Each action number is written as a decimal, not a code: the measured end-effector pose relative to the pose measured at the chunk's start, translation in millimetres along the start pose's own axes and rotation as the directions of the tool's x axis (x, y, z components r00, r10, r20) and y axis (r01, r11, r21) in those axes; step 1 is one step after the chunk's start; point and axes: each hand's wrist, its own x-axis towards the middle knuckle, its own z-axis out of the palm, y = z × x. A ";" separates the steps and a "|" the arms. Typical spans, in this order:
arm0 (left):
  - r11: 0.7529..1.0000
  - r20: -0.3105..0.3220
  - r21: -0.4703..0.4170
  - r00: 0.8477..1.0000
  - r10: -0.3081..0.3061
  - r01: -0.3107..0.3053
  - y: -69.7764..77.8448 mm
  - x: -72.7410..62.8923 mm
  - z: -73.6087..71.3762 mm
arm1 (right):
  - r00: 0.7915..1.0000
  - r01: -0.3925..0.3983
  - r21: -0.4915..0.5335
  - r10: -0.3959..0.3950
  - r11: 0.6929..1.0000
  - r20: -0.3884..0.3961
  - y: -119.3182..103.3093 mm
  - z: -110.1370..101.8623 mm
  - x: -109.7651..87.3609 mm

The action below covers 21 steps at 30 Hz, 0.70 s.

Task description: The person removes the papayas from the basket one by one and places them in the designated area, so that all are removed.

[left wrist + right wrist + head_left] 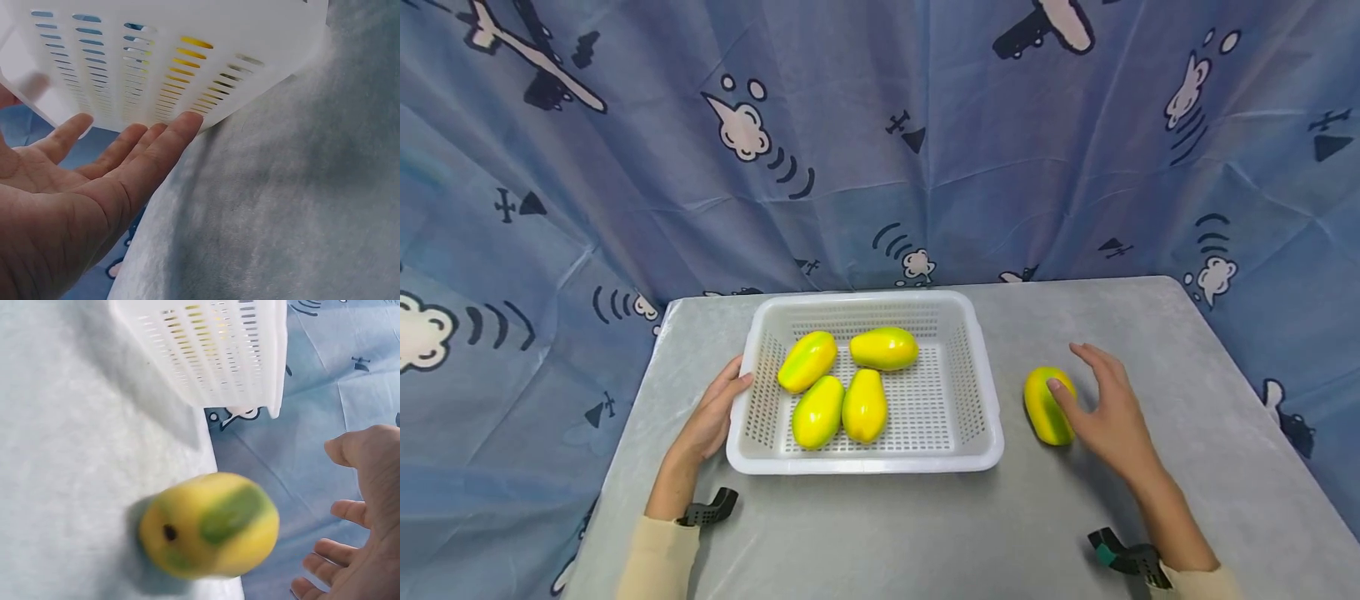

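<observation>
A white plastic basket [865, 465] with slotted walls stands on the table, and several yellow-green papayas [865, 407] lie in its left half. My left hand [711, 412] is at its left side. The fingers, nearly straight, touch the slotted outer wall [156, 75], and the thumb lies at the rim. Right of the basket, a single papaya [1047, 406] rests on the table, its green patch and dark end spot showing in the right wrist view. My right hand [1112, 412] is beside it with thumb and fingers spread apart. In the right wrist view a gap separates the fingers from this papaya [209, 526].
The grey table [880, 533] has its back edge just behind the basket. A blue curtain [850, 208] with printed planes and clouds hangs behind and on both sides. Black straps [707, 508] sit on both wrists.
</observation>
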 end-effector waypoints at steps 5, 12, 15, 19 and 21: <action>1.000 -0.004 -0.016 1.000 0.010 -0.010 -1.1 -0.6 1.6 | 0.999 0.051 -0.019 -0.051 0.999 0.019 -11.4 -4.2 11.3; 1.000 0.004 -0.008 1.000 0.003 -0.003 -0.4 0.4 1.2 | 0.996 0.073 -0.014 -0.072 0.997 0.058 -29.2 -4.7 17.7; 1.000 0.008 -0.005 1.000 0.006 -0.006 -1.2 1.1 1.7 | 0.994 0.088 -0.001 -0.087 0.996 0.067 -36.3 -4.1 20.2; 1.000 0.001 -0.012 1.000 0.003 -0.003 -1.5 0.4 1.7 | 0.990 0.113 0.026 -0.115 0.993 0.085 -44.3 0.1 21.7; 1.000 -0.004 -0.014 1.000 -0.001 0.001 -1.3 -0.9 0.8 | 0.987 0.127 0.038 -0.130 0.991 0.092 -47.9 3.7 21.0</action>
